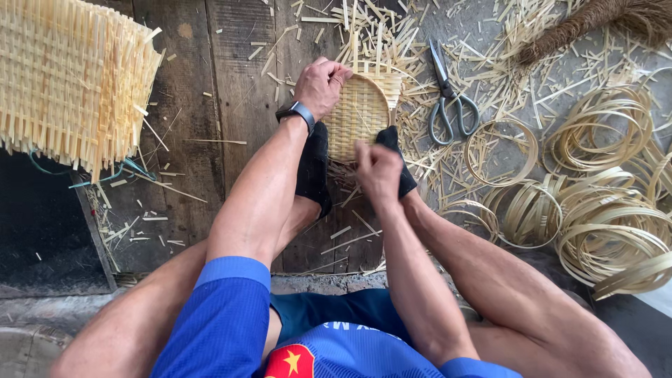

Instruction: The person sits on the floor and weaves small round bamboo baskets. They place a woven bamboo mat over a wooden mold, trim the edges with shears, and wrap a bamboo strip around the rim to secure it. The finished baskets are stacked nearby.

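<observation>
- Worn dark plank floor (231,84), grey concrete part at right.
- Bamboo strip offcuts (483,56) scattered thick across the upper middle.
- Scissors (450,98) lying among the offcuts.
- Coiled bamboo hoops (602,203) piled at right.
- Woven bamboo mat (66,77) with loose ends, upper left.
- Brown fibre brush (595,17), top right.

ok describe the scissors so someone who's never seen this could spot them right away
Start at the small round woven bamboo basket held between the person's feet. Just to its right, the scissors lie on scattered bamboo strips, blades pointing away. They are the only grey metal thing among pale bamboo hoops.
</observation>
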